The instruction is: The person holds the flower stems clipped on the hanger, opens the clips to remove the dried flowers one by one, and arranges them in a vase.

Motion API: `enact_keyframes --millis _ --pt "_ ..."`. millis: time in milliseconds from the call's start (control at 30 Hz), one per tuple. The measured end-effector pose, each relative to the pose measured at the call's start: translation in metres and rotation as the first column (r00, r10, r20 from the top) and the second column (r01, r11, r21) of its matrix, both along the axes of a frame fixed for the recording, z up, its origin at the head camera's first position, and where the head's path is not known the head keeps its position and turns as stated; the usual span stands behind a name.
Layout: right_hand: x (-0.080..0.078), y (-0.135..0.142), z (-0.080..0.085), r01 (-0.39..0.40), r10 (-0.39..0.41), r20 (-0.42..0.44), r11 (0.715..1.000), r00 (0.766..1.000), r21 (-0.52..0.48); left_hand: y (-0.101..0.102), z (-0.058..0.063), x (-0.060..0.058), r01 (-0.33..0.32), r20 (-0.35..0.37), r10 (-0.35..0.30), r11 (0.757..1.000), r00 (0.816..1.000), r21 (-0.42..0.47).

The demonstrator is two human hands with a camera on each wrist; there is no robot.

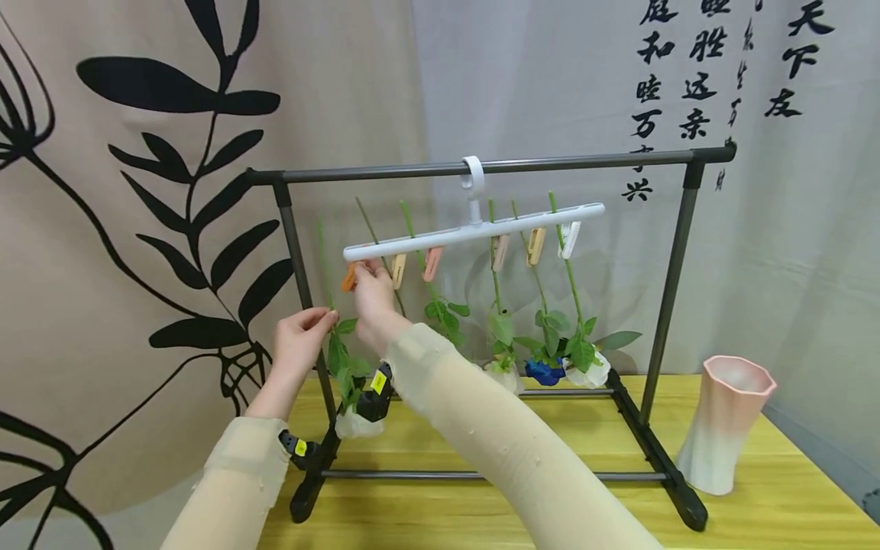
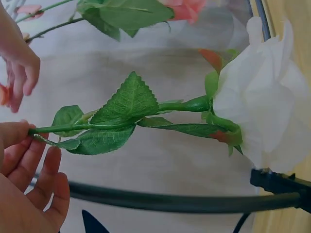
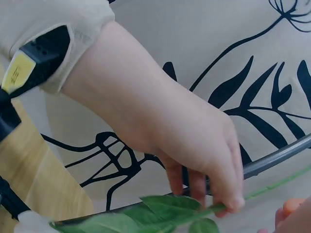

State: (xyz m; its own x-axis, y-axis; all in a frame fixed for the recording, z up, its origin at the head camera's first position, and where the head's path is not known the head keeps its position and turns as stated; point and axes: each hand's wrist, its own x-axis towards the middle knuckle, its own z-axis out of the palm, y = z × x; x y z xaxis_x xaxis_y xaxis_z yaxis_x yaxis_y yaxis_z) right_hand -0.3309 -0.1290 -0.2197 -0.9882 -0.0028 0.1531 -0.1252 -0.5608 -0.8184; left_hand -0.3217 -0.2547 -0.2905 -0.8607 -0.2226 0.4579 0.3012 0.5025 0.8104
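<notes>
My left hand pinches the green stem of a white artificial rose between thumb and finger. The rose points head down by the rack's left leg, its stem rising beside the left end of a white clip hanger. At that end my right hand pinches an orange clothespin. Further along the hanger, other flowers hang head down from yellow, pink and white clothespins. In the right wrist view only the fingertips of the right hand show, at the orange clothespin.
The hanger hooks over the top bar of a black rack and tilts down to the left. A pink and white vase stands on the wooden table right of the rack. A printed curtain hangs behind.
</notes>
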Motion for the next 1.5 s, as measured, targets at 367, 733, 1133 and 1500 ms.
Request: enact_keyframes --millis 367,733,1133,1500 --pt "0.007 -0.003 0.013 -0.133 0.126 0.057 0.981 0.99 0.142 -0.019 -0.004 0.013 -0.094 -0.012 0.094 0.994 0.995 0.048" --pt "0.017 0.017 0.011 -0.305 0.292 0.1 0.94 0.951 0.155 -0.02 -0.002 0.021 -0.083 -0.031 0.085 0.994 0.996 0.072" --pt "0.049 0.065 -0.023 -0.459 0.461 0.09 0.806 0.883 0.374 -0.016 0.006 0.046 -0.044 -0.09 0.051 0.996 0.995 0.081" --pt "0.085 0.125 -0.054 -0.018 0.512 -0.401 0.633 0.76 0.774 0.001 0.02 0.088 0.118 -0.234 -0.12 0.993 0.965 -0.026"
